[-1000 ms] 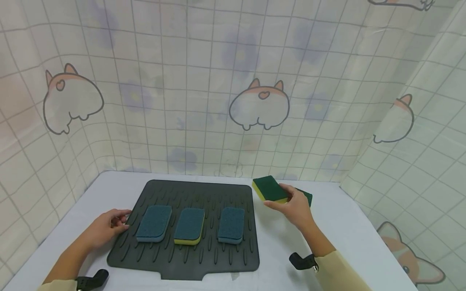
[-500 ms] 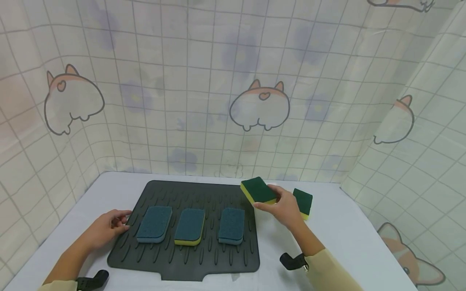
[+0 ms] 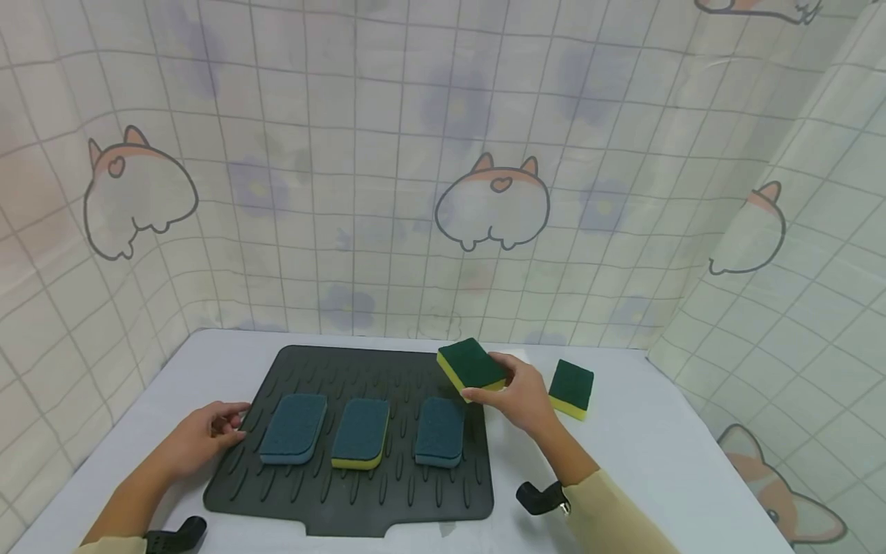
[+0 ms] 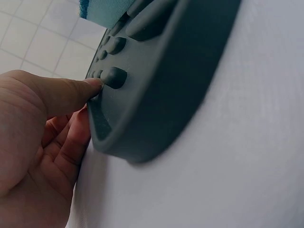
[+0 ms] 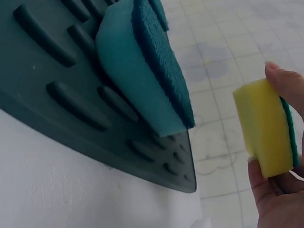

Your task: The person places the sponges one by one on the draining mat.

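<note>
My right hand (image 3: pixel 515 391) pinches a green-and-yellow scouring sponge (image 3: pixel 472 364), held tilted above the back right corner of a dark grey ribbed drying mat (image 3: pixel 332 500). In the right wrist view the sponge's yellow foam (image 5: pixel 263 128) faces the camera, thumb and fingers on its opposite edges. My left hand (image 3: pixel 197 437) grips the mat's left edge, the thumb on top of the rim in the left wrist view. Three sponges lie in a row on the mat: a blue one (image 3: pixel 294 428), a blue-topped yellow one (image 3: pixel 361 432) and another blue one (image 3: pixel 440 431).
Another green-and-yellow sponge (image 3: pixel 571 388) lies on the white table (image 3: pixel 644 462), right of the right hand. A tile-patterned curtain (image 3: pixel 388 192) with cartoon animals hangs behind and at both sides.
My right hand has carried the green-and-yellow sponge leftward, from over the table to over the mat's back right corner. The sponge behind it has come into full view. The left hand stays put.
</note>
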The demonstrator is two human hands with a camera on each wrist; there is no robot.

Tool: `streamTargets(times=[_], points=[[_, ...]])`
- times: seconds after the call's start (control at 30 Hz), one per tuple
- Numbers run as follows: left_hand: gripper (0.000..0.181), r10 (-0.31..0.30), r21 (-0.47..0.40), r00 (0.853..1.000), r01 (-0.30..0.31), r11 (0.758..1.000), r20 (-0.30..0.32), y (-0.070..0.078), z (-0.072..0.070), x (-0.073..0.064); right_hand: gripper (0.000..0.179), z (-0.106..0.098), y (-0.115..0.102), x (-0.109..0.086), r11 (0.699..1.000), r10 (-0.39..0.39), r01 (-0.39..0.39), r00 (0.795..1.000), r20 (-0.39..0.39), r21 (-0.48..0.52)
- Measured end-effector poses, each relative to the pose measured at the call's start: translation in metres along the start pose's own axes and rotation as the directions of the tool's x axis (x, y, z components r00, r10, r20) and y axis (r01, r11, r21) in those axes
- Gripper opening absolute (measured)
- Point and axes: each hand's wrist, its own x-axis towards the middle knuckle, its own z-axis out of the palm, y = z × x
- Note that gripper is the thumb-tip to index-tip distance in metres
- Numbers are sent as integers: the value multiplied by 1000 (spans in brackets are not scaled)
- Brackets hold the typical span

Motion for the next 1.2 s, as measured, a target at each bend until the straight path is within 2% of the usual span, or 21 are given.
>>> streamTargets(times=[0.23, 0.47, 0.93, 1.2], points=[[52, 18, 7, 1000, -18, 1000, -6, 1, 0, -1, 87, 11, -10, 0, 999, -34, 34, 999, 22, -6], [52, 5, 12, 1000, -5, 1000, -10, 3, 0, -2, 86, 25, -15, 3, 996, -73, 71, 996, 55, 46], [52, 20, -8, 1000, -20, 1000, -3, 1, 1, -2, 80, 46, -30, 9, 988, -101, 88, 989, 103, 127], [53, 12, 7, 1000, -12, 1000, -5, 2, 1, -1, 82, 59, -39, 16, 993, -99, 91, 989, 112, 79]])
